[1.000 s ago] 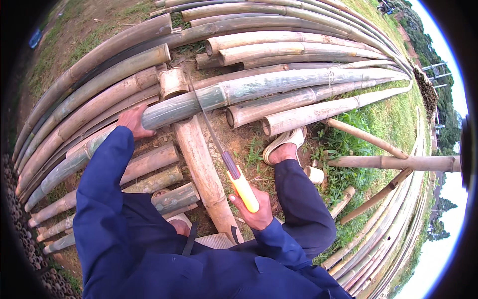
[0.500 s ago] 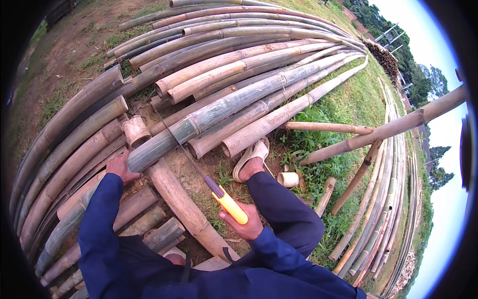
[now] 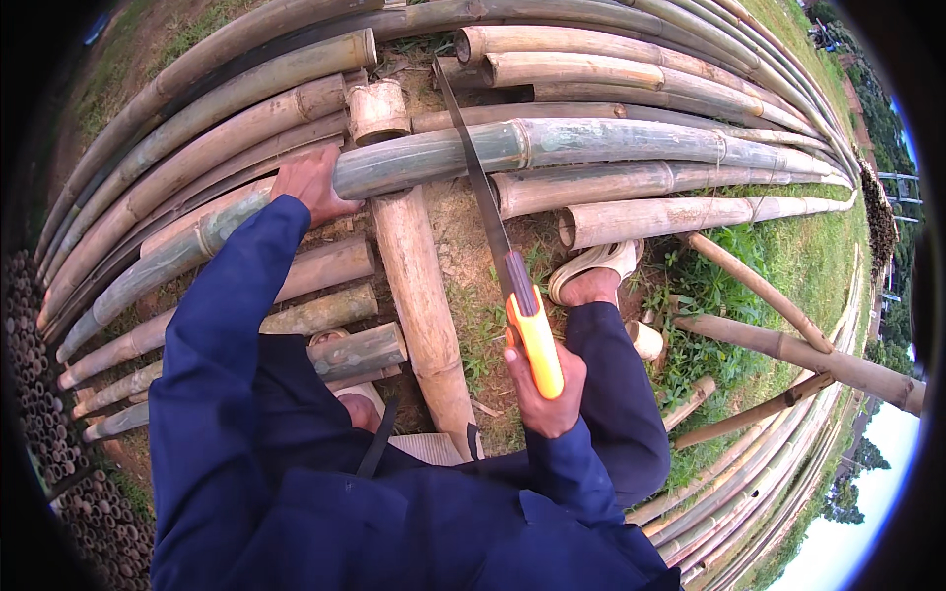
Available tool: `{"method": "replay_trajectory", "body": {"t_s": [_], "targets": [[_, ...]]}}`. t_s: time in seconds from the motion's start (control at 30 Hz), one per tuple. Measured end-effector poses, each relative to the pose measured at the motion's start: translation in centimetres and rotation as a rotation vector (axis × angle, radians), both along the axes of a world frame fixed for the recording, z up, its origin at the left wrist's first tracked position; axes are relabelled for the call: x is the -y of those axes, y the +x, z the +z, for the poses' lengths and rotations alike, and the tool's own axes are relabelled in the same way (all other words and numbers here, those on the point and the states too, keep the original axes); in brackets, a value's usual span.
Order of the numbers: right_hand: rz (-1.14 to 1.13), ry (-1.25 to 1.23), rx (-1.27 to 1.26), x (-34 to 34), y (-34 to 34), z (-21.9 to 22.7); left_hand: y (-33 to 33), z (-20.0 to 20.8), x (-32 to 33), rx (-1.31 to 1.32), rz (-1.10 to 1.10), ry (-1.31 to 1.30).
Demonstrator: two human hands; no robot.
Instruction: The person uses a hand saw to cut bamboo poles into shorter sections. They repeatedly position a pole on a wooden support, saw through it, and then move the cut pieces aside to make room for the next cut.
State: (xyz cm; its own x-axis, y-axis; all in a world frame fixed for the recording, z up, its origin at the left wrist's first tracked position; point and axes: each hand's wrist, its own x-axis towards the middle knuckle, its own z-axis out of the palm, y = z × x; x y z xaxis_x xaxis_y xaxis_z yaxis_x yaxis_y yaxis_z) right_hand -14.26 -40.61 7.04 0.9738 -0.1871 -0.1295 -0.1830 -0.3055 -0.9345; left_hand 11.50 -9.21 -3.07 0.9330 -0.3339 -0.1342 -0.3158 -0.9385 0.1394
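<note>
A thick greenish bamboo pole (image 3: 434, 158) lies across a paler bamboo log (image 3: 419, 286) in front of me. My left hand (image 3: 310, 185) is closed around bamboo at the pole's near left end, thumb against that end; its other fingers are partly hidden. In my right hand (image 3: 547, 394) is a hand saw (image 3: 535, 340) with a yellow-orange handle, my fingers wrapped round the grip. Its long dark blade slants up and away across the pole, to the right of my left hand. Whether the teeth sit in a cut, I cannot tell.
Long bamboo poles (image 3: 650, 222) fan out to the far right. Several more (image 3: 187, 133) lie at the left. A short bamboo piece (image 3: 377, 108) stands behind the pole. My sandalled foot (image 3: 596, 281) rests by the pole ends. Propped bamboo supports (image 3: 788, 350) stand at the right.
The head view has turned, so the poles lie more level and farther right in it. My left hand stays at the pole's end, and the saw stays across the pole.
</note>
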Motion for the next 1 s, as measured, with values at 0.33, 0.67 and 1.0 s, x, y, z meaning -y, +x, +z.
{"method": "replay_trajectory", "body": {"t_s": [0.33, 0.67, 1.0], "targets": [[0.026, -0.135, 0.051, 1.1, -4.8, 2.0, 0.6, 0.5, -0.1, -0.054, 0.036, 0.031], [0.043, 0.041, -0.014, -0.2, 5.9, -3.2, 0.8, -0.1, -1.0, -0.047, -0.034, 0.055], [0.02, 0.043, 0.164, -2.1, 8.8, -5.2, 3.1, -0.9, -0.3, -0.072, -0.059, 0.006]]}}
